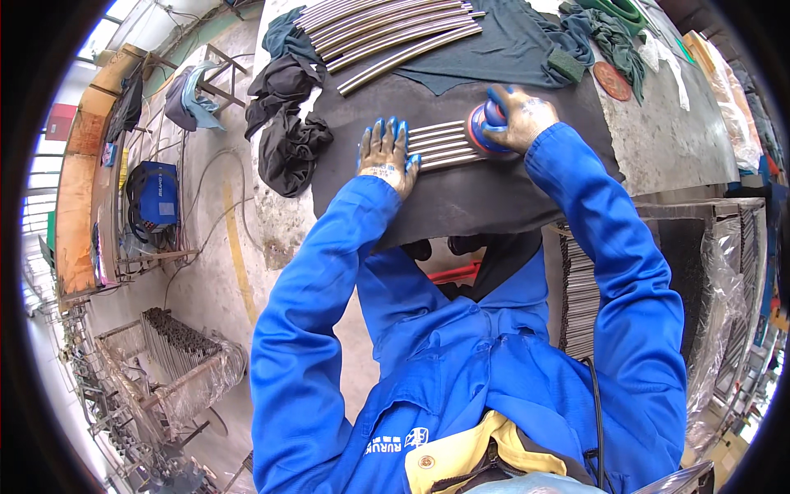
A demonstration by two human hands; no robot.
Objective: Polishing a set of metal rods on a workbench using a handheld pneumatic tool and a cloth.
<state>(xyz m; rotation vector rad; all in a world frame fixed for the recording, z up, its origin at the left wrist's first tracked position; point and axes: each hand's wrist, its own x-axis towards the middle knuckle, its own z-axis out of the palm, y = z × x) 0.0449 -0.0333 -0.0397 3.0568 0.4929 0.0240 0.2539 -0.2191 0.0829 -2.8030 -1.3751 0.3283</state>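
Note:
A row of several thin metal rods lies side by side on a black cloth spread over the table. My left hand, in a stained glove with blue fingertips, rests flat over the rods' left ends, fingers stretched out. Wrapped around a round blue-and-red tool, my right hand holds it against the rods' right ends. The tool looks like a disc sander, but its underside is hidden.
Longer metal tubes lie on dark green cloth at the table's far side. Black rags are bunched at the left, and a reddish-brown disc lies at the right. Racks of rods stand lower left and right.

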